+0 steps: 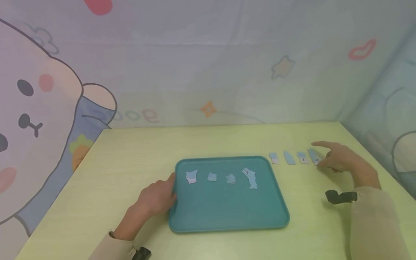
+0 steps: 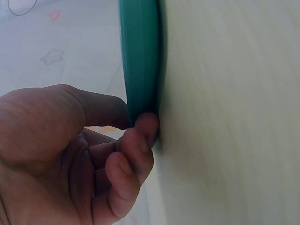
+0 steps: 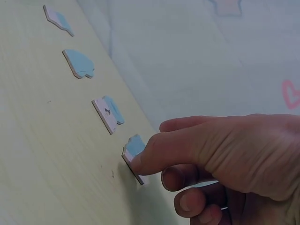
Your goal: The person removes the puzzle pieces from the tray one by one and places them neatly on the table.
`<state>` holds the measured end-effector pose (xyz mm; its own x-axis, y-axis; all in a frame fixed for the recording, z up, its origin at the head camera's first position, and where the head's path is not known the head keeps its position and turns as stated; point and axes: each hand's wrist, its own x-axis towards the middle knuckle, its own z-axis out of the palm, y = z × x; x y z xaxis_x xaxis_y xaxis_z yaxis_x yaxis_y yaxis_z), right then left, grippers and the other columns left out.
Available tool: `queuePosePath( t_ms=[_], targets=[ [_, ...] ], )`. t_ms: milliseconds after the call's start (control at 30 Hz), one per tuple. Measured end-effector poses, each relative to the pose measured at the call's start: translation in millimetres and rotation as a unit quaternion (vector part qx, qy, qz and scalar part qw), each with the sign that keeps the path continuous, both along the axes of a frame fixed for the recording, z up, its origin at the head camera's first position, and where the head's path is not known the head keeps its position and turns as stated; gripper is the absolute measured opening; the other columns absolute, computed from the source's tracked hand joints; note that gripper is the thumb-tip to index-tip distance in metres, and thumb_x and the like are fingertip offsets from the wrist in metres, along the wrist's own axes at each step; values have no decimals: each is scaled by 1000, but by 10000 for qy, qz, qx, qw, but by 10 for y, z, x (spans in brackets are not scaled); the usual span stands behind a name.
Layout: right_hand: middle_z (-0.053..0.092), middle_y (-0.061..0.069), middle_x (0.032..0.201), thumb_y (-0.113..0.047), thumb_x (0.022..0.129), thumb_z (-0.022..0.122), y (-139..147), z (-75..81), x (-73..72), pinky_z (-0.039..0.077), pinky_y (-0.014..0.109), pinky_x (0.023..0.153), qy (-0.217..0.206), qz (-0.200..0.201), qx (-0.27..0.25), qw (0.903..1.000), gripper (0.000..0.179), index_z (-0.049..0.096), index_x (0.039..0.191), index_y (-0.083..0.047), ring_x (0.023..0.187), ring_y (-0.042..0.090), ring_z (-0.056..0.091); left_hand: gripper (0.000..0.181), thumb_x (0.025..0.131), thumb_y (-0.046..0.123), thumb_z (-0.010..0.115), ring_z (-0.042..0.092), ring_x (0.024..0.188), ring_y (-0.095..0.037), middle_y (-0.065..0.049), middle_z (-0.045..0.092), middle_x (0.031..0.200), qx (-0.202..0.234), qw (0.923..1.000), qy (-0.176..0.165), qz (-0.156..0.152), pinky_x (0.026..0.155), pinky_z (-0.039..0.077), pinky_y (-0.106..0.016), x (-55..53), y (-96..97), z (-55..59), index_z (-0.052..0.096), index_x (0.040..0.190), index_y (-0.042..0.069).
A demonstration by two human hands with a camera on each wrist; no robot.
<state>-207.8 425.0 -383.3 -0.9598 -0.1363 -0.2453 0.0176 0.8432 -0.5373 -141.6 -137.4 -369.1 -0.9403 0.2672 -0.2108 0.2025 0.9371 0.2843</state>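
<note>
A teal tray [image 1: 227,213] lies on the table, and my left hand [image 1: 158,196] grips its left rim. In the left wrist view the thumb and fingertips [image 2: 146,124] meet the tray's edge [image 2: 140,56] from its two sides. Near the table's right side, my right hand [image 1: 344,159] is over the rightmost light-blue and pale pink puzzle piece [image 1: 313,156]. Its thumb tip overlaps that piece [image 3: 134,146] in the right wrist view, while the index finger stretches past it and the other fingers curl loosely.
Beside it, in a row right of the tray, lie more puzzle pieces: one marked piece [image 1: 303,157], a pointed one [image 1: 288,157] and a small one [image 1: 274,158]. Several pieces, among them a long one [image 1: 251,178], lie on the tray. A printed cloth [image 1: 208,72] hangs behind the table.
</note>
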Motion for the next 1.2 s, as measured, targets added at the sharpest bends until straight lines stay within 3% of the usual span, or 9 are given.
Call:
queuePosePath(
  t_ms=[200,467,933,1200],
  targets=[
    [44,-3,61,-16,91,76,29,40,15,42,32,54,169,44,137,9998,84,33,162,1,54,14,41,62,102,9,58,53,66,-20,-8,57,79,40,10000,30,-32,55,39,-32,2,-1,6,37,157,-9],
    [54,1,67,-23,97,72,-84,277,32,42,34,56,630,-13,308,9975,73,40,160,-5,58,17,48,61,102,9,58,54,68,-20,-8,57,79,12,10000,72,-52,55,40,-32,-7,-3,1,37,156,-9],
    [69,3,86,-31,99,73,-491,625,142,44,37,65,1176,114,602,9912,64,50,153,-5,67,21,59,61,102,9,58,54,68,-20,-8,56,79,-5,10000,50,-53,55,39,-31,-1,6,-15,37,156,-9],
    [67,2,83,-27,96,75,-789,749,207,47,35,68,1344,151,305,9903,47,65,138,-9,64,19,60,61,102,8,56,53,67,-20,-8,55,77,15,9999,68,-101,55,39,-32,-1,-1,-2,36,156,-10]
  ],
)
